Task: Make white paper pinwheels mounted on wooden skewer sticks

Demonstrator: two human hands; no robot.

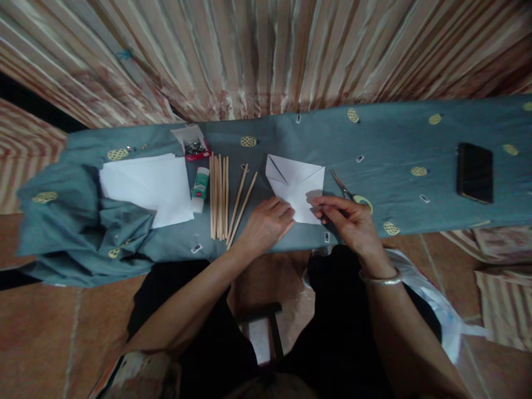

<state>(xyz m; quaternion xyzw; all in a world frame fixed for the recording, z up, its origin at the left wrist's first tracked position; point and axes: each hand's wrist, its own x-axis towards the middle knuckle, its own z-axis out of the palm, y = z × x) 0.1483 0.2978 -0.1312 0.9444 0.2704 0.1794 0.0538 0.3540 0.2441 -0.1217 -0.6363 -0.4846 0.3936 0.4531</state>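
Observation:
A white sheet of paper [296, 180] lies on the cloth, its two far corners creased or folded diagonally. My left hand [271, 219] is at its near left corner, fingers bent and closed on the paper. Over the near right part of the sheet, my right hand [344, 217] has thumb and index finger pinched together; whatever is between them is too small to make out. Scissors [351, 195] with light green handles lie just beyond my right hand. To the left of my left hand are several thin wooden sticks [219, 197], two of them lying at a slant.
A green and white glue stick [200, 188] lies beside a stack of white paper [147, 188]. Behind it stands an open red box [195, 148] of small metal pieces. A black phone [475, 173] rests far right. Bunched cloth [83, 221] covers the left end; a striped curtain [266, 55] hangs behind.

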